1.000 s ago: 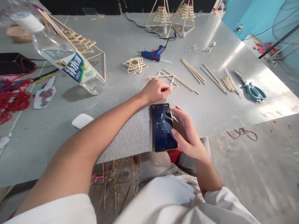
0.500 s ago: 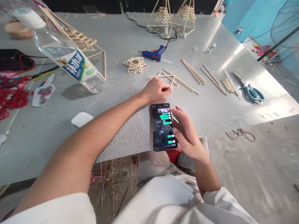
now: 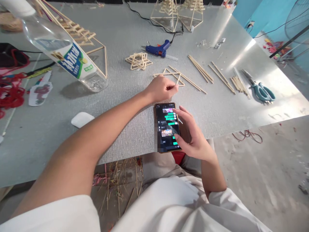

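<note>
My left hand [image 3: 163, 87] is closed and rests on the table, its thumb and finger pinched at one stick of a flat star frame [image 3: 172, 74] made of thin wooden sticks. The hand hides part of that star. Below it, a phone [image 3: 166, 127] lies face up at the table's front edge, showing a chat with green bubbles. My right hand [image 3: 193, 137] is open over the phone's right side, thumb on the screen and index finger near its upper right edge. Farther back are a layered stick star [image 3: 139, 61] and a blue glue gun [image 3: 158, 49].
Loose sticks [image 3: 200, 69] and blue-handled scissors [image 3: 262, 91] lie to the right. A plastic bottle [image 3: 70, 58] stands at left, near a white mouse-shaped object [image 3: 82, 120] and red cord [image 3: 12, 93]. Stick pyramids [image 3: 177, 17] stand at the back.
The chat on the phone has scrolled, and another picture shows in it. My right thumb has shifted slightly left and onto the screen. The left hand stays in place; the view has tilted slightly.
</note>
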`<state>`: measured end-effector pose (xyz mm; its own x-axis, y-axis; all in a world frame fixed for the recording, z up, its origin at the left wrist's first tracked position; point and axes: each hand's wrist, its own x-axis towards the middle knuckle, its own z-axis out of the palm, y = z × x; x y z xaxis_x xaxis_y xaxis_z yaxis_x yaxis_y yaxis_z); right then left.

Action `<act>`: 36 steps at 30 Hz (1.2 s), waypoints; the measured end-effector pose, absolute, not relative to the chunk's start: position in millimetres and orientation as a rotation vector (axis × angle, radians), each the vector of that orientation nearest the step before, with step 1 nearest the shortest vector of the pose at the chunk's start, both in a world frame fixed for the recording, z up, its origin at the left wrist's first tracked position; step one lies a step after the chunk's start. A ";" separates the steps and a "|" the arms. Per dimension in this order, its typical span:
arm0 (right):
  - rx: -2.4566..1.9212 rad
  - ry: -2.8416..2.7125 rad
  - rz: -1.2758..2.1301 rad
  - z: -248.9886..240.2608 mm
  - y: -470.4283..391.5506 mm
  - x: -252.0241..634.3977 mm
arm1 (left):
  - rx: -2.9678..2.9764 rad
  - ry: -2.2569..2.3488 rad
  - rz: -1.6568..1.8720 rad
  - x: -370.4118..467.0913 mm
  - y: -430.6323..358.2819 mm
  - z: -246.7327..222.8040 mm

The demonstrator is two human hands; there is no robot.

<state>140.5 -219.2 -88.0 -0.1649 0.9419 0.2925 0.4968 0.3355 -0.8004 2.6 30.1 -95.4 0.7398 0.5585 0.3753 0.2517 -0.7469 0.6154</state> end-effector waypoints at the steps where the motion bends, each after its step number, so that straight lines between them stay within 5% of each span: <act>1: -1.254 -1.834 0.669 -87.7 -217.8 141.1 | 2.395 0.611 0.751 2.5 30.1 -95.0; 36: -1.279 -1.922 0.594 -92.4 -215.0 140.5 | 2.407 0.604 0.758 4.8 31.1 -95.8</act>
<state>140.5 -215.0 -92.4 -0.2295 0.9180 0.3235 0.5754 0.3961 -0.7156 4.8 31.1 -95.8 0.7413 0.5524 0.3812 0.2486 -0.7535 0.6086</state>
